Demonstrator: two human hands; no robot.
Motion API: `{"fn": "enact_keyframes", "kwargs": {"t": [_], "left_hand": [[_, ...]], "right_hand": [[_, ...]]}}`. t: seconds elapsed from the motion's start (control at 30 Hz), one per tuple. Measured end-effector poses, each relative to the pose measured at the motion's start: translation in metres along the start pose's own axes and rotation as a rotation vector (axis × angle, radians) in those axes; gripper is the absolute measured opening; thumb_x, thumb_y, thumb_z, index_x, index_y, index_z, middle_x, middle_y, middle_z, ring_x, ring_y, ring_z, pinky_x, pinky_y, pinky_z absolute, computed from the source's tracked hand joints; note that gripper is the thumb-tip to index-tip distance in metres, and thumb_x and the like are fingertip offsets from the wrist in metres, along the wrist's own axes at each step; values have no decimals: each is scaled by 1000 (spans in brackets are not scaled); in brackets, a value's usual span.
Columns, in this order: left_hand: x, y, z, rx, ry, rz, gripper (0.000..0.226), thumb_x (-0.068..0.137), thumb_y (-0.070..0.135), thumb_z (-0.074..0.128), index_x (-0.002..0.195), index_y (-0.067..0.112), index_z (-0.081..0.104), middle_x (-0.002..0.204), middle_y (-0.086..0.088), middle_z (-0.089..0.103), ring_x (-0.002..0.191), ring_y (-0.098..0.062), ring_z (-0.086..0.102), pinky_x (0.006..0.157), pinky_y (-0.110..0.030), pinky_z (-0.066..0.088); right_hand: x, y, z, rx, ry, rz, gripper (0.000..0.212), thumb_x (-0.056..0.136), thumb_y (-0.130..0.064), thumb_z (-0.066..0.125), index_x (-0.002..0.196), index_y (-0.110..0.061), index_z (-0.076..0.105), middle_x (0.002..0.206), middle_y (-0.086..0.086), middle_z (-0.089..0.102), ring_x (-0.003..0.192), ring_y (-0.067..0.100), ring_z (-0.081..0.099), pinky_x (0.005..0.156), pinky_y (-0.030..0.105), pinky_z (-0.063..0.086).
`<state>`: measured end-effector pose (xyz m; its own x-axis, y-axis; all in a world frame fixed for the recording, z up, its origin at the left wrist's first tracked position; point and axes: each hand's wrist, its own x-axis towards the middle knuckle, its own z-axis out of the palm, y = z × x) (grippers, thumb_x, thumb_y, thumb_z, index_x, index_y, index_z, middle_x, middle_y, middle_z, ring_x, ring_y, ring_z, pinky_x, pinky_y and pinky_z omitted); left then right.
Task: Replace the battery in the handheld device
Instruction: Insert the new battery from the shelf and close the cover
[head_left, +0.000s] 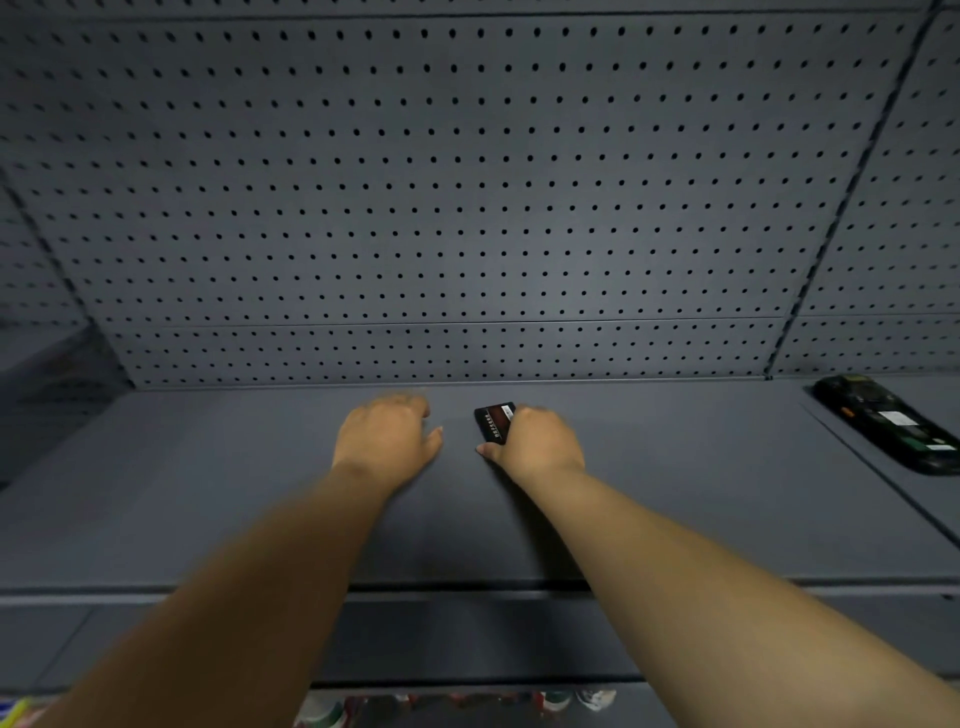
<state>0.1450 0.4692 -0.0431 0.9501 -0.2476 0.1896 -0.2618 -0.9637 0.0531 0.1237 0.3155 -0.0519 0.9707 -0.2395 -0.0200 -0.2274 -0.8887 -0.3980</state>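
Although motion blur softens both hands, the battery (494, 422) reads as a small, flat, rigid black pack with a red-brown label, judged light, stiff and smooth-cased, hence liable to slip if pinched on its broad faces; the sound hold is across its two narrow edges, keeping fingers off any contact end. It sits on the grey shelf (701, 493), toward the pegboard (467, 182) at the back, partly covered by the right hand (537, 441), whose fingers curl over its near end; whether they have actually closed on it cannot be told. Just left of the battery, not touching it, the left hand (387, 439) hovers palm-down over the shelf with fingers loosely curled and nothing in it. Well to the right of the battery, the handheld device (888, 423) lies on the shelf, out of reach of either hand, its back seemingly uppermost
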Motion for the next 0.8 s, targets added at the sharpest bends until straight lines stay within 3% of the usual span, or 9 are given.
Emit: {"fn": "enact_keyframes", "kwargs": {"t": [0.37,0.7,0.8], "left_hand": [[5,10,-6,-6,22,29,41,92,42,45,121,15,55,124,-7,61,115,-26,55,95,-36,44],[15,96,-12,-20,62,182,40,92,41,45,119,14,57,122,-6,62,114,-26,56,94,-37,42],[17,131,-11,-28,70,214,40,92,41,45,119,14,57,122,-6,62,114,-26,56,94,-38,42]], "right_hand": [[-7,10,-21,161,119,98,39,84,-34,65,108,-4,62,111,16,67,104,34,62,78,32,49],[-22,78,-74,217,258,198,40,84,-37,65,105,-3,63,110,16,67,104,35,62,77,33,49],[-27,109,-90,221,287,226,40,84,-38,65,103,-3,63,108,16,68,101,34,63,71,31,46]]}}
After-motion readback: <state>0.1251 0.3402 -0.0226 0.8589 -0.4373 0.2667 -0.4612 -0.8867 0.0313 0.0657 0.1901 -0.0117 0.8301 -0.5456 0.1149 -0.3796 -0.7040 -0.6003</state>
